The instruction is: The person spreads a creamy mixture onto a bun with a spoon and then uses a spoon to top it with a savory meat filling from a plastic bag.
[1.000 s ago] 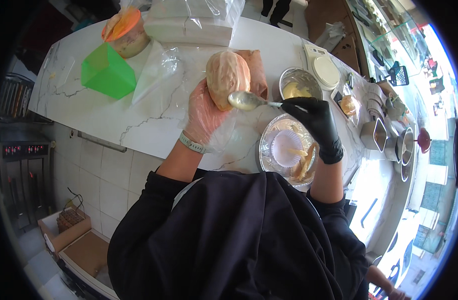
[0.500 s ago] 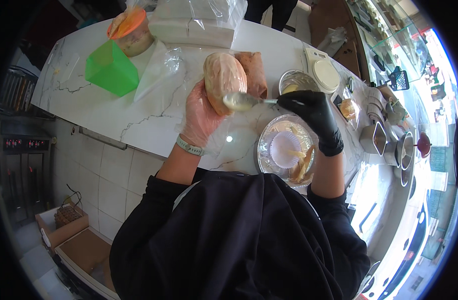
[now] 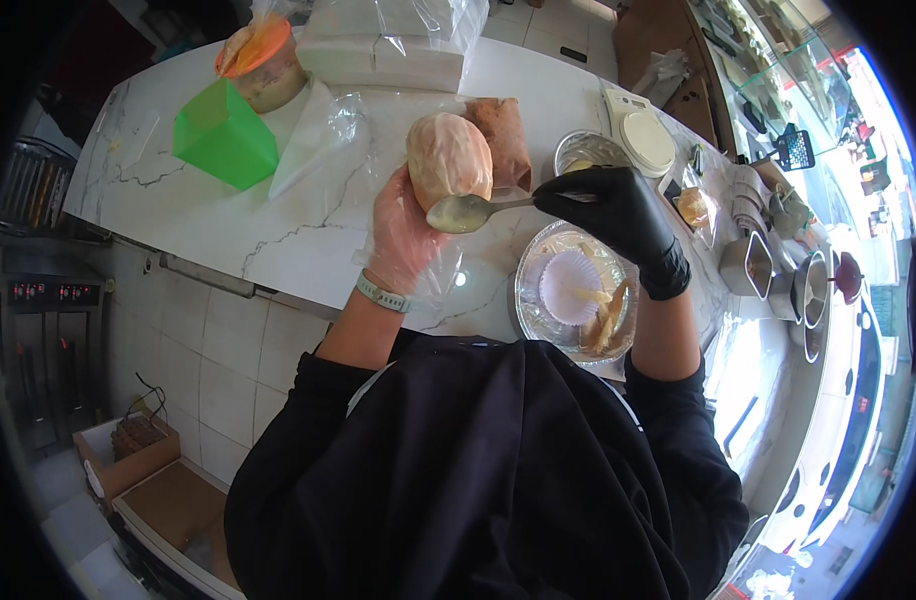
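My left hand, in a clear plastic glove, grips a large oval bread loaf from its left and lower side. A pale, creamy spread coats the loaf's upper face. In its black glove, my right hand pinches the handle of a metal spoon. The spoon's bowl lies at the loaf's near end, with some pale cream on it. Just past the right hand stands a metal bowl, partly covered by that hand. Below the hand sits a foil tray holding a white paper cup liner and light-brown strips.
A brown paper bag lies behind the loaf. Farther left are a green container and an orange-rimmed tub. A white scale stands back right, with metal containers along the right edge.
The spoon has moved slightly left and down across the loaf to its near end. My right hand has shifted a little left. The left hand keeps its hold.
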`<state>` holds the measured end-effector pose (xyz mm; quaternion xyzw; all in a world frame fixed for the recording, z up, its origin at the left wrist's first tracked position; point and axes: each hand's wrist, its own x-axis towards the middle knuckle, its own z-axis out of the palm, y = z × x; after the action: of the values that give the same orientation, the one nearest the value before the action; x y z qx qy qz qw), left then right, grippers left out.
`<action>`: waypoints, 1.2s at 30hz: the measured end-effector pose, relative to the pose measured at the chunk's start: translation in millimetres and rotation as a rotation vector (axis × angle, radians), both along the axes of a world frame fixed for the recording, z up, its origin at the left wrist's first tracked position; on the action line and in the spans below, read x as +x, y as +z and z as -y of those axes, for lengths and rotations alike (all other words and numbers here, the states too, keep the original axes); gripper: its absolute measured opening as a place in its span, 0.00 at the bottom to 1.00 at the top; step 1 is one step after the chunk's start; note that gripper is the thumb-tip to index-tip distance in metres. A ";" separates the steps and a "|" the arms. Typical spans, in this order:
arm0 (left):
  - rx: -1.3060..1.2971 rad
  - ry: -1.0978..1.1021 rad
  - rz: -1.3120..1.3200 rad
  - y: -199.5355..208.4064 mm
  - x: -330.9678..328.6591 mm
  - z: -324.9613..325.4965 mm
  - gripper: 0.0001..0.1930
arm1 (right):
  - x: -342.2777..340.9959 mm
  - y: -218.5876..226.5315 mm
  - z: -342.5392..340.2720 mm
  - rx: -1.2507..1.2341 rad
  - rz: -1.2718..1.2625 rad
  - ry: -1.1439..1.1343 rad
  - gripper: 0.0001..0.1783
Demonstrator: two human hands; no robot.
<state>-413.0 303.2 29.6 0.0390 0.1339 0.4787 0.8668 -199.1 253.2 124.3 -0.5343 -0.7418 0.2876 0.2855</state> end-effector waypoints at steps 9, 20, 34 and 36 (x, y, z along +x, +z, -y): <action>0.081 -0.117 0.217 -13.2 -4.1 5.5 0.20 | 59.0 -43.1 3.1 0.068 -0.223 -0.386 0.11; 0.042 -0.122 0.069 -25.6 -13.4 15.5 0.22 | 127.9 -91.0 -2.4 0.287 0.583 -0.796 0.10; -0.005 0.214 -0.178 -20.5 -60.7 12.9 0.22 | 145.2 -119.8 4.7 0.668 0.577 -0.678 0.14; -0.029 0.229 -0.117 -17.5 -66.5 17.0 0.21 | 136.4 -97.3 13.4 0.632 0.343 -0.802 0.11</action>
<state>-479.5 286.1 12.1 0.0391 0.1948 0.5693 0.7977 -62.8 239.8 26.9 -0.7030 -0.5661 -0.1725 0.3945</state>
